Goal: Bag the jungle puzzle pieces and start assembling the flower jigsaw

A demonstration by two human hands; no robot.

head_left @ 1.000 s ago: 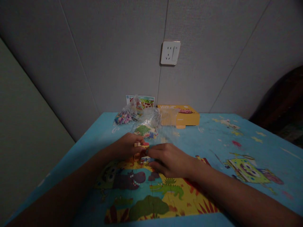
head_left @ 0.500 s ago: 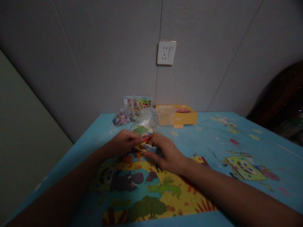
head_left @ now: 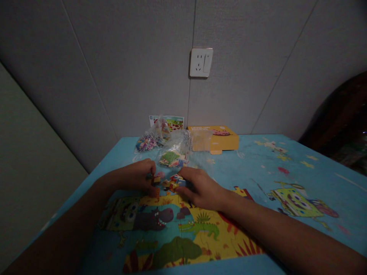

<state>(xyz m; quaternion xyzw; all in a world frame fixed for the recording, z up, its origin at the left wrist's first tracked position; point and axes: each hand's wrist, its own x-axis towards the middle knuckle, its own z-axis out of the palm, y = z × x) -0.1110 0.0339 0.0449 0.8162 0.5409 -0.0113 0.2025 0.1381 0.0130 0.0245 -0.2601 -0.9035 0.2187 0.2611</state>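
Note:
A partly joined jigsaw puzzle [head_left: 186, 233] with a hippo and a crocodile lies flat in front of me. At its upper left edge, my left hand [head_left: 142, 177] pinches a small jigsaw piece [head_left: 156, 179] between thumb and fingers. My right hand [head_left: 200, 187] rests palm down over the puzzle's top edge, thumb and fingertips around several loose jigsaw pieces [head_left: 172, 183]. Whether it grips one of them is hard to make out, since its fingers partly cover them.
Behind the hands lie a clear bag [head_left: 173, 152] with jigsaw pieces and another plastic bag [head_left: 149, 141]. A yellow puzzle box [head_left: 223, 138] and a picture card [head_left: 176, 123] are near the wall. The tablecloth [head_left: 255, 172] is blue with cartoon prints.
My left hand has moved left and away from my right hand, with a piece between its fingers. The loose pieces between the hands now show more. My right hand has barely moved.

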